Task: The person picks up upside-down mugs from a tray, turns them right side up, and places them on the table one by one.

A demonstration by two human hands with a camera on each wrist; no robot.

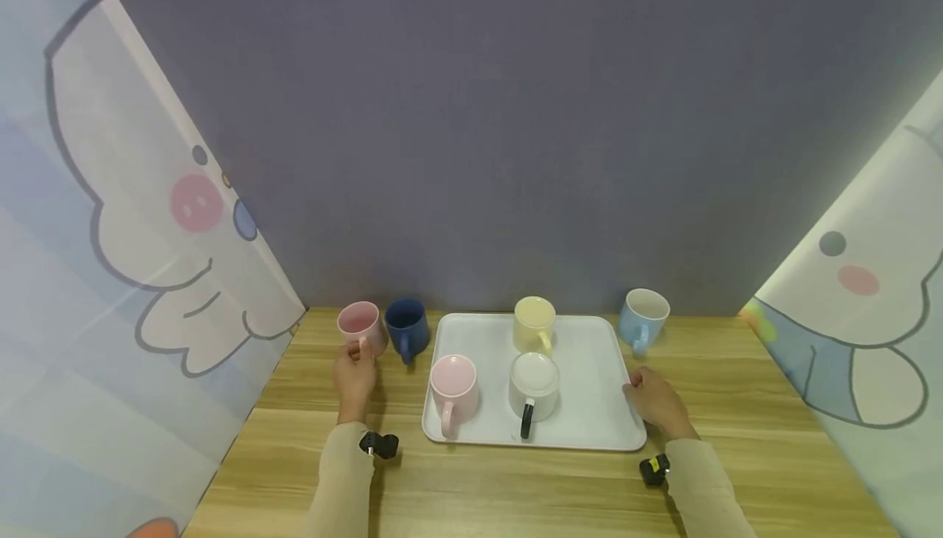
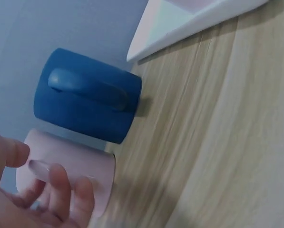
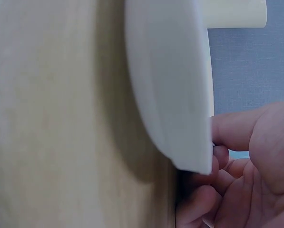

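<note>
My left hand [image 1: 355,376] holds the handle of a pink mug [image 1: 361,323] at the left of the table. In the left wrist view, its fingers curl at the mug handle [image 2: 39,170], while the thumb stands slightly apart. Right beside that mug is a dark blue mug [image 1: 408,327], handle toward me. My right hand [image 1: 658,401] pinches the right rim of a white tray [image 1: 589,382], thumb on top and fingers below in the right wrist view. On the tray are a second pink mug [image 1: 454,391], a white mug [image 1: 534,386] with a black handle, and a yellow mug [image 1: 534,325].
Behind my right hand, a light blue mug [image 1: 643,317] with a pale inside stands just off the tray's back right corner. A grey backdrop [image 1: 516,153] rises at the wooden table's [image 1: 516,489] far edge. Cartoon-printed curtains [image 1: 88,292] hang at both sides.
</note>
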